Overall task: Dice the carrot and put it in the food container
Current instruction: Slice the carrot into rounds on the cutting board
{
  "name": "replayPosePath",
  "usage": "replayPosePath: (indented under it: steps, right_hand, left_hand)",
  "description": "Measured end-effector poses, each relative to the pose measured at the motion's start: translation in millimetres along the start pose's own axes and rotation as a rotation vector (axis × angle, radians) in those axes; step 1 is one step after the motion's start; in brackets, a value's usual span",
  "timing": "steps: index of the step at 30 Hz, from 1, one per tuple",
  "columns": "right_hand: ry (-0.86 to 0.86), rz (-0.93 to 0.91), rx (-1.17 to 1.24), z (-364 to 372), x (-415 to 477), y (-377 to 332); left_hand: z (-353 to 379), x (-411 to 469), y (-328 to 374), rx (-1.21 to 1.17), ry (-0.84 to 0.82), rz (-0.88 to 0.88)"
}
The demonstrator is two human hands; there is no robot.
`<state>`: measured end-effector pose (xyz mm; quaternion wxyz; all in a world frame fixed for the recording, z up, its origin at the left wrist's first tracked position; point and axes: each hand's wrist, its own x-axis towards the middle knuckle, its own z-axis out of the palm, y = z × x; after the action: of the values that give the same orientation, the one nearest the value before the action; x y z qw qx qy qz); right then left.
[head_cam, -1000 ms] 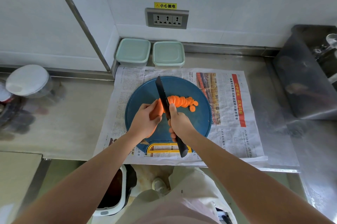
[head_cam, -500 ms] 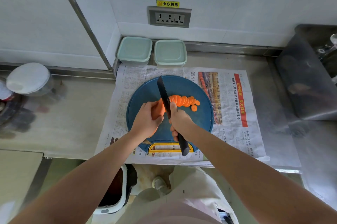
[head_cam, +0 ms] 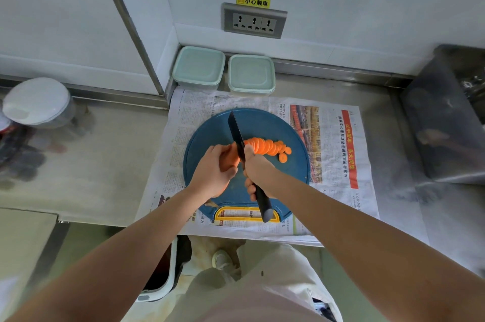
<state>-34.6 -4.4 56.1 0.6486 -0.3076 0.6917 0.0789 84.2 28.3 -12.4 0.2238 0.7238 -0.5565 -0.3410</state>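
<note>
Since half a second ago the knife [head_cam: 237,138] has barely shifted, still across the carrot [head_cam: 230,158] mid-frame on the blue cutting board [head_cam: 262,122]. Newspaper [head_cam: 333,203] lies beneath; a lidded food container [head_cam: 198,67] and its twin [head_cam: 251,73] sit above. The left hand [head_cam: 214,173] grips the carrot left of the blade; the right hand [head_cam: 258,170] grips the handle, slices [head_cam: 267,147] fanned rightward.

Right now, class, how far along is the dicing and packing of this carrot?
Done: a row of round slices lies on the board. In hand: the left hand holds the uncut carrot end; the right hand grips the knife against it. Left: cutting slices into dice, then filling one of the lidded containers.
</note>
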Motion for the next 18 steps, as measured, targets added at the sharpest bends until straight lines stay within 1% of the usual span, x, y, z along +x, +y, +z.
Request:
replayPosePath:
  steps: [3, 4, 7, 8, 10, 11, 12, 14, 16, 17, 18]
  right_hand:
    - [0.042, 0.000, -0.020, 5, -3, -3]
    - [0.067, -0.032, -0.050, 6, -2, -2]
    - [0.061, -0.228, -0.054, 10, 9, 10]
    - [0.079, -0.225, -0.040, 12, 11, 10]
    - [0.138, -0.111, -0.026, 16, 9, 2]
    - [0.151, -0.051, -0.060, 18, 5, -2]
    - [0.157, -0.036, -0.076, 18, 6, -4]
    - [0.150, -0.111, -0.061, 16, 13, -1]
    - [0.138, -0.242, -0.043, 20, 19, 8]
    - [0.158, -0.191, 0.018, 25, 21, 11]
    - [0.219, -0.135, 0.149, 29, 21, 9]
  left_hand:
    - [-1, 2, -1, -0.020, -0.012, -0.005]
    - [-1, 2, -2, -0.025, -0.017, -0.005]
    - [-2, 3, -3, -0.040, -0.019, -0.012]
    - [-2, 4, -3, -0.048, -0.018, -0.013]
    - [-2, 5, -4, -0.061, -0.015, -0.011]
    - [-2, 5, -4, -0.062, -0.016, -0.007]
    - [-2, 5, -5, -0.063, -0.017, -0.002]
    - [-2, 5, -5, -0.076, -0.013, 0.001]
    - [-4, 4, -5, -0.096, -0.010, -0.002]
    - [-5, 4, -6, -0.108, -0.010, -0.002]
    - [-5, 4, -7, -0.122, -0.012, -0.002]
